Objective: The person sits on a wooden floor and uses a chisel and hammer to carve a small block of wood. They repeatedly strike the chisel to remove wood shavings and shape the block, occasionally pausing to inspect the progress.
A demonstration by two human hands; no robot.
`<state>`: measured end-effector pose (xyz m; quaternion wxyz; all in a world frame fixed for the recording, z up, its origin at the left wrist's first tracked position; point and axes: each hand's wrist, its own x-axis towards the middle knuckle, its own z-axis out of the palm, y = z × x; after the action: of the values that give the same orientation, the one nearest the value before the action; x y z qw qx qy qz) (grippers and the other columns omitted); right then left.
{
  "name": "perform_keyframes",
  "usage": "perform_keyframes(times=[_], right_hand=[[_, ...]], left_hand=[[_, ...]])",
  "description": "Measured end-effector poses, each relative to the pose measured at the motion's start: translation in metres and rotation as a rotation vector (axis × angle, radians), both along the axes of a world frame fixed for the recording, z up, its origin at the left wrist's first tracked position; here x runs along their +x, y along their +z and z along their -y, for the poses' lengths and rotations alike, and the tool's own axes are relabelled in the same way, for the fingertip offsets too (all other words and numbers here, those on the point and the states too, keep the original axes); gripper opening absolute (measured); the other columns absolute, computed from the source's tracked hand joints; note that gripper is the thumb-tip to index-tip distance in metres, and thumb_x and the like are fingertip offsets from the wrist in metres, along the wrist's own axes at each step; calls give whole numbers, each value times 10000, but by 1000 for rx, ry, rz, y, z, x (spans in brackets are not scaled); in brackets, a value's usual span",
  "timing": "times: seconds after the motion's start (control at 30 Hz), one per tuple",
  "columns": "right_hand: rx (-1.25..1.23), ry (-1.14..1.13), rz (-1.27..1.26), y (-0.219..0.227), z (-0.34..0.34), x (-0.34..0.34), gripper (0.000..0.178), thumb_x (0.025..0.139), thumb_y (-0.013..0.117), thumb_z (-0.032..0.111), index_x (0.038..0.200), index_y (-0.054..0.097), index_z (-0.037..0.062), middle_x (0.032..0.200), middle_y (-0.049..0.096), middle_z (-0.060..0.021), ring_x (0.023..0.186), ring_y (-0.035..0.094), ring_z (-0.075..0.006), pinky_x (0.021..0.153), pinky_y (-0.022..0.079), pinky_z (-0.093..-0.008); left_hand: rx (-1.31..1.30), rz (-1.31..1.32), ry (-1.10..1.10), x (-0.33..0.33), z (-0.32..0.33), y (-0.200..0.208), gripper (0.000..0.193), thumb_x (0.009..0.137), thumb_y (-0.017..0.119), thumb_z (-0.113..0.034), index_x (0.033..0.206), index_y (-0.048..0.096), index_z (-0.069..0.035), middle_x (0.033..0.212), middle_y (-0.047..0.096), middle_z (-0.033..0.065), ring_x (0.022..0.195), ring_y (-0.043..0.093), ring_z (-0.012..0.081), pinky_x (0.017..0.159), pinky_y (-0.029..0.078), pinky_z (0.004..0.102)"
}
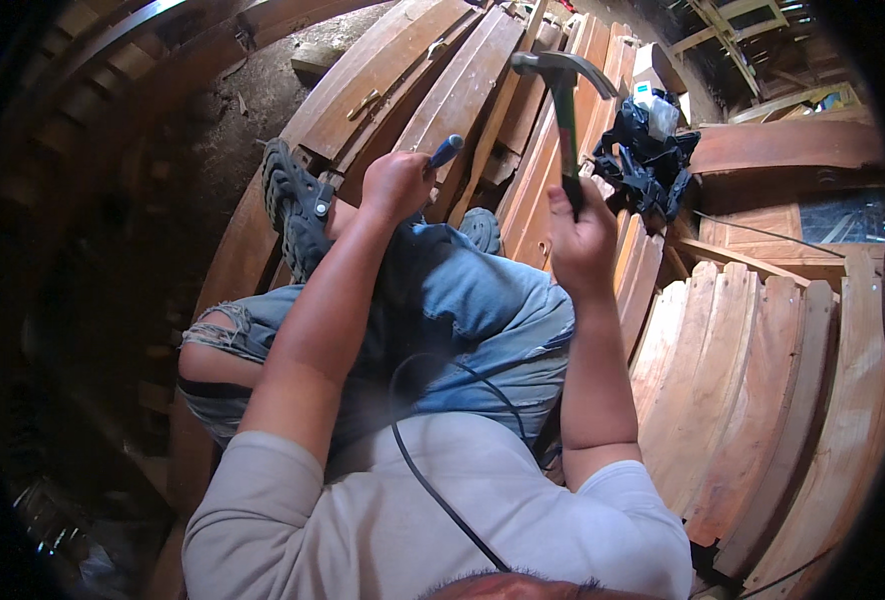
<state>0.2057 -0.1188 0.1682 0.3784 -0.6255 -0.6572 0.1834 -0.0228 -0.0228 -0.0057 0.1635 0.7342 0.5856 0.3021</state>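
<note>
My left hand (397,187) is closed around a blue-handled tool (447,151) that looks like a chisel. Only the handle's end sticks out of the fist; its blade is hidden behind my hand and leg. In my right hand (582,238) a claw hammer (566,120) is raised, its metal head up and a little to the right of the chisel. My fingers wrap the lower part of its dark handle. Both hands are over my bent legs in torn jeans (483,285), and the two tools are apart.
I sit on long wooden boards (538,175) laid side by side. A black bag (648,165) with a pale package on top lies to the right. Curved slats (733,370) are stacked at right. A black cable (425,470) loops over my lap. Dirt floor (233,120) shows at far left.
</note>
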Motion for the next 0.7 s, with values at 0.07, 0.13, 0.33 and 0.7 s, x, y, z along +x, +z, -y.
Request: perform_keyframes(times=[0.07,0.13,0.33,0.7], right_hand=[[14,29,52,18,13,1,165,1044,659,205,1024,633,43,726,650,-176,778,735,-376,664,519,-449],[52,84,111,-11,16,14,177,1045,644,220,1066,627,45,755,663,-203,803,722,-430,675,521,-484],[-109,77,337,7,18,-4,278,1062,605,311,1014,634,38,775,660,-233,774,670,-489,662,498,-525],[12,56,297,8,16,-7,197,1058,618,259,1077,633,64,778,669,-220,735,662,-460,647,498,-499]], left_hand=[[5,-26,7,0,2,-1,205,908,703,-304,931,788,-120,918,747,157,883,733,384,767,583,510],[8,-57,9,7,1,4,177,891,682,-270,885,790,-129,905,758,140,871,743,360,768,597,490],[16,-40,24,2,0,-8,197,890,682,-289,858,793,-130,882,758,148,861,749,358,749,603,490],[-39,-64,21,-3,-1,2,211,879,685,-293,854,793,-113,862,751,163,863,746,373,761,605,495]])
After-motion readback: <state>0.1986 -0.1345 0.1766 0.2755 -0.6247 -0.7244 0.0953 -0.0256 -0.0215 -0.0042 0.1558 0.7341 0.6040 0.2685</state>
